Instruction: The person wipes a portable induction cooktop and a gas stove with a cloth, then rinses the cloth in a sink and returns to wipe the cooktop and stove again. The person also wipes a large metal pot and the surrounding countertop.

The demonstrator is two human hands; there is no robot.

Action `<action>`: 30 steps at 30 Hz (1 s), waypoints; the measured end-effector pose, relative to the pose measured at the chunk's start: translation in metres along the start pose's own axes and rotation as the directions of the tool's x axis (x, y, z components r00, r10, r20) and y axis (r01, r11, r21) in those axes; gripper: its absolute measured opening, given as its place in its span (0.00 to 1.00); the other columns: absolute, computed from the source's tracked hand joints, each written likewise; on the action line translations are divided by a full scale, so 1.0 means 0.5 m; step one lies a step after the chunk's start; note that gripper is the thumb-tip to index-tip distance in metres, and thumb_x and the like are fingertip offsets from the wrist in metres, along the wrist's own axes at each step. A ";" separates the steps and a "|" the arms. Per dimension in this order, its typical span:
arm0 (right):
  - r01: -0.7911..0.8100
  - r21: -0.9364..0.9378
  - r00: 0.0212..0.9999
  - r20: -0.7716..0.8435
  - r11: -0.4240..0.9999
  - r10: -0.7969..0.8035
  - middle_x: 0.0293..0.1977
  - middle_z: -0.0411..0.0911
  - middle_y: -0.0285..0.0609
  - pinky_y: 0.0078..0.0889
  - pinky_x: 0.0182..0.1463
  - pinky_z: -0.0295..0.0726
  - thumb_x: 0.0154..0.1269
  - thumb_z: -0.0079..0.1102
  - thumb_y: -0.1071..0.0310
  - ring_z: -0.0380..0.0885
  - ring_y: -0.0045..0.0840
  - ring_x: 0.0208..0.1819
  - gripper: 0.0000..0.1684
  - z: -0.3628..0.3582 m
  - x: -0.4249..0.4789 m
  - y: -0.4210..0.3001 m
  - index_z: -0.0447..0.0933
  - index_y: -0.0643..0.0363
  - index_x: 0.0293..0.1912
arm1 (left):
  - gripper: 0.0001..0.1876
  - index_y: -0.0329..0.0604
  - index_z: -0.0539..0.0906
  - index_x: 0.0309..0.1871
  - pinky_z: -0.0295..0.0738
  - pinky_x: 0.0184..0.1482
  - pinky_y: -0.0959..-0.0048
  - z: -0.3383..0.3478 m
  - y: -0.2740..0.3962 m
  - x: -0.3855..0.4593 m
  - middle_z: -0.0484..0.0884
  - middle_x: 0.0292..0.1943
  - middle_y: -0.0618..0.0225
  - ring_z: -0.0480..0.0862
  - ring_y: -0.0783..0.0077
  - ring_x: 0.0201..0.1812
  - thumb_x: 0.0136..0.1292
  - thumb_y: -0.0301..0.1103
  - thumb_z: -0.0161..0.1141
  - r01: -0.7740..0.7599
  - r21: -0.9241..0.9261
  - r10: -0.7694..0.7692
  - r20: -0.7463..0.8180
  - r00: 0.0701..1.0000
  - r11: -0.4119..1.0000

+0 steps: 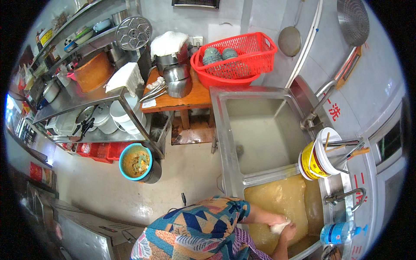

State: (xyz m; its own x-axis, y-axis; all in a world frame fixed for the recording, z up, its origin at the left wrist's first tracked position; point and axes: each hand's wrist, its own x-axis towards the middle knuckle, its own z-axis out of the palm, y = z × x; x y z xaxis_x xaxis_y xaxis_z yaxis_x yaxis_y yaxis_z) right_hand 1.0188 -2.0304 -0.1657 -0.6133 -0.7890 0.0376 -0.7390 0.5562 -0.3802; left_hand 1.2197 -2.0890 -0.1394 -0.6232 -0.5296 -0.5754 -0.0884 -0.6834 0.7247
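A white wad (279,227), apparently a wet cloth, is bunched between my two hands over the near sink basin. My left hand (277,219) grips its upper side. From below, my right hand (288,231) closes on the other end, its fingers partly hidden. Cloudy yellowish water (273,198) fills the basin under both hands. Beyond the divider, the second steel sink basin (260,136) holds greyish, murky water.
A yellow-and-white bucket (315,159) of utensils stands by the divider. Along the wall are a faucet (346,196) and a blue pump bottle (339,233). A red basket (240,61) holds stacked bowls. A blue-rimmed waste bin (136,161) stands on the floor.
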 end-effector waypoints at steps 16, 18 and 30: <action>-0.379 0.892 0.896 0.420 0.245 -0.142 0.38 0.77 0.39 0.31 0.38 0.77 0.66 0.58 0.60 0.77 0.27 0.38 0.14 -0.190 -0.122 -0.291 0.75 0.58 0.46 | 0.18 0.40 0.76 0.53 0.80 0.40 0.61 0.026 -0.018 -0.014 0.81 0.39 0.63 0.82 0.64 0.36 0.71 0.44 0.52 0.021 -0.123 -0.013 0.066 0.998 0.992; -0.133 0.878 0.940 0.259 0.460 -0.222 0.38 0.78 0.41 0.30 0.40 0.77 0.66 0.59 0.62 0.77 0.27 0.37 0.15 -0.149 -0.126 -0.311 0.75 0.61 0.47 | 0.17 0.40 0.77 0.52 0.80 0.39 0.61 0.037 -0.024 -0.010 0.82 0.38 0.63 0.82 0.65 0.35 0.71 0.43 0.52 0.059 -0.174 -0.043 0.095 0.995 0.983; 0.079 0.020 0.995 -0.057 0.997 -0.078 0.54 0.73 0.58 0.45 0.57 0.75 0.69 0.52 0.51 0.75 0.51 0.52 0.20 -0.025 0.046 0.020 0.78 0.53 0.51 | 0.13 0.36 0.79 0.51 0.84 0.38 0.66 0.058 0.009 0.046 0.84 0.39 0.59 0.85 0.65 0.38 0.69 0.33 0.52 -0.130 -0.345 0.203 0.183 0.962 0.930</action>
State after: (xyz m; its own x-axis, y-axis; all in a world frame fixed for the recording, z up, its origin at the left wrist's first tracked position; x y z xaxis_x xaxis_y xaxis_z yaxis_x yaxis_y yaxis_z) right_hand 0.9940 -2.0399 -0.1569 -0.5689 -0.8136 0.1197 -0.7794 0.4870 -0.3943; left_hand 1.1824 -2.0895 -0.1383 -0.7597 -0.5559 -0.3373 0.2671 -0.7398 0.6176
